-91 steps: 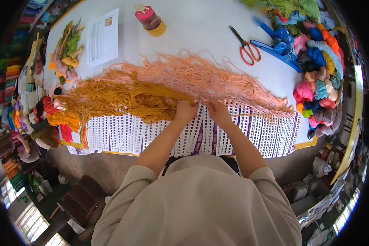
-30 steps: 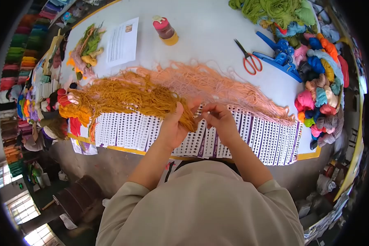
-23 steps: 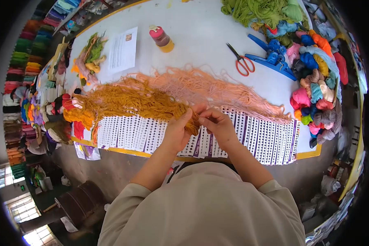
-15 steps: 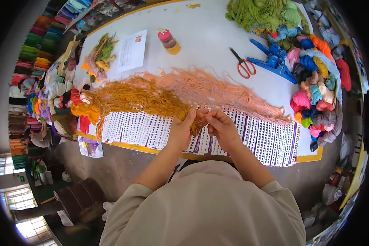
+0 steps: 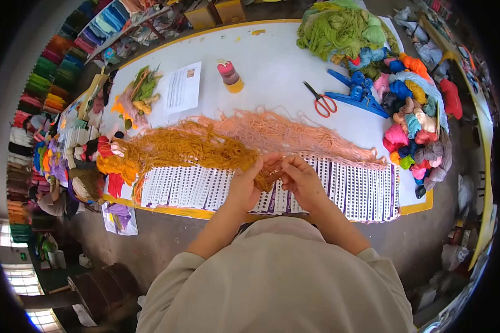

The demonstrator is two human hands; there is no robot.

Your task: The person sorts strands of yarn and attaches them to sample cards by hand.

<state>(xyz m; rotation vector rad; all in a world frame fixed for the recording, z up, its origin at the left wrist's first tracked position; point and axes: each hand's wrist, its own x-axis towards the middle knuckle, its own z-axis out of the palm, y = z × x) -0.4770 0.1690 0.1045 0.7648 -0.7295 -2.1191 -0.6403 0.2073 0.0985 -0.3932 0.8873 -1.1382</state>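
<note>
My left hand (image 5: pixel 244 187) is wrapped around the right end of a long hank of mustard yarn (image 5: pixel 189 145), which stretches left across the table. Close beside it, my right hand (image 5: pixel 306 182) has thumb and fingertips pinched together; whatever is between them is too fine to make out. Behind both hands lies a loose spread of peach-pink yarn (image 5: pixel 305 136). Beneath them is a row of white cards (image 5: pixel 355 191) with dark holes and purple strips, along the table's near edge.
Red-handled scissors (image 5: pixel 324 105) and a blue plastic tool (image 5: pixel 358 94) lie to the right. A pile of coloured yarn skeins (image 5: pixel 414 119) and green yarn (image 5: pixel 339 30) fill the right side. A bottle (image 5: pixel 229 76) and printed sheet (image 5: pixel 183 87) stand farther back on the white table (image 5: pixel 272 66).
The head view has shifted slightly, showing more of the table's far side. My hands stay close together at the hank's end, with only small finger movements.
</note>
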